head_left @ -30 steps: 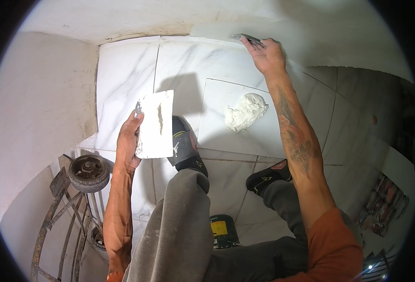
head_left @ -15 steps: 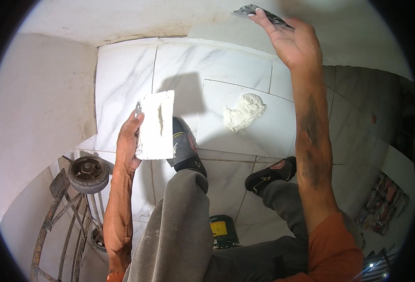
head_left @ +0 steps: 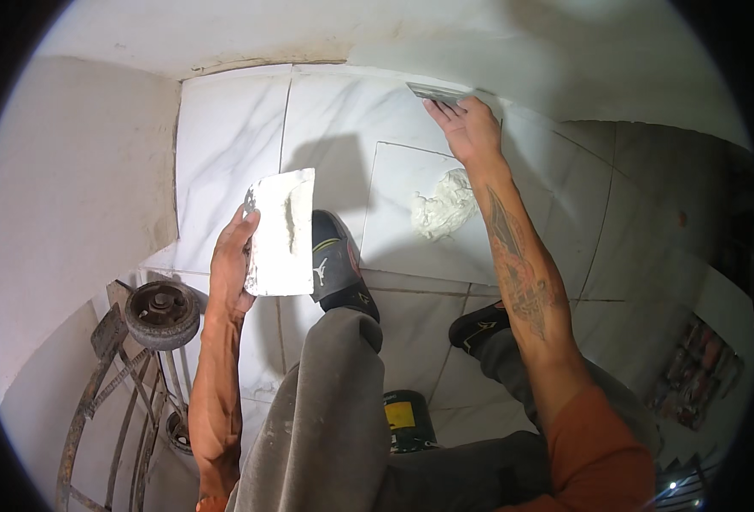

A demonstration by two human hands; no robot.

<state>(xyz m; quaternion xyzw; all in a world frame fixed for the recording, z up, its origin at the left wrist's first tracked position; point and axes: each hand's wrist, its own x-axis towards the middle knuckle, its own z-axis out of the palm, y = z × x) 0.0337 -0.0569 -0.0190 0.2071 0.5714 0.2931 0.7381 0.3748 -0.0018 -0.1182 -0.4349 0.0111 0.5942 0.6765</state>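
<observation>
**Two blades, one lump of paste on the tiled floor**

The right hand [head_left: 471,128] presses a narrow metal scraper [head_left: 437,90] against the far edge of the white marbled floor tiles [head_left: 232,154], fingers laid flat over the blade. The left hand [head_left: 232,264] grips one broad paste-smeared trowel plate [head_left: 281,230], fingers wrapped round its left edge. One lump of white paste [head_left: 443,205] sits between them. Two dark sandals [head_left: 336,264] rest nearby. One dark can [head_left: 408,420] stands below the knees; its contents cannot be made out.
</observation>
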